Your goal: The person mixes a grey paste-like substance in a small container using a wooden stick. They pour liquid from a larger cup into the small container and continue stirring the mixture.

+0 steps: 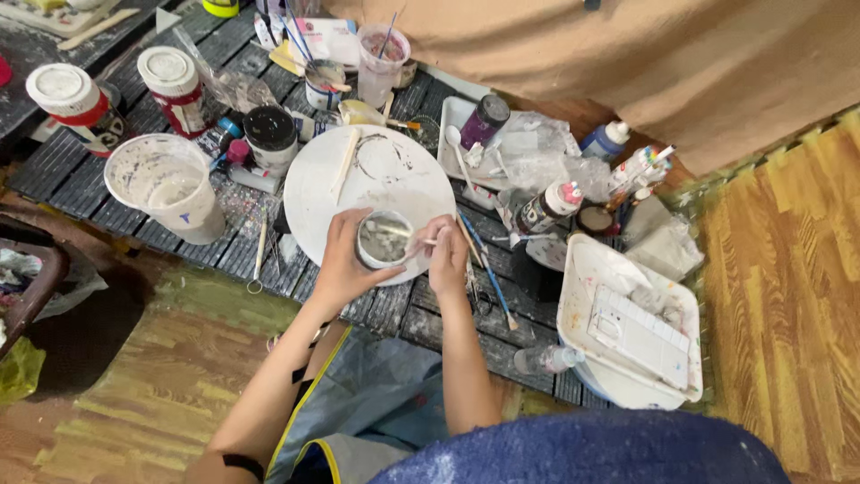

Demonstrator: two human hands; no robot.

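Landmark: round white plastic mixing plate [376, 184] on the dark slatted worktop [81, 170].

- Two cylindrical white tubs with red-and-black label bands [76, 103] and [175, 90]: far left of the plate, upright, side by side.
- Black-capped squat jar with pale label [270, 139]: just left of the plate.
- Dark purple bottle with black cap [484, 121]: right of the plate, above it.
- Small dark-labelled bottle with white and pink cap [548, 208]: right of the plate, tilted.
- Blue bottle with white cap [605, 141]: well right.
- Clear crumpled plastic wrappers [537, 157]: between the plate and the blue bottle.
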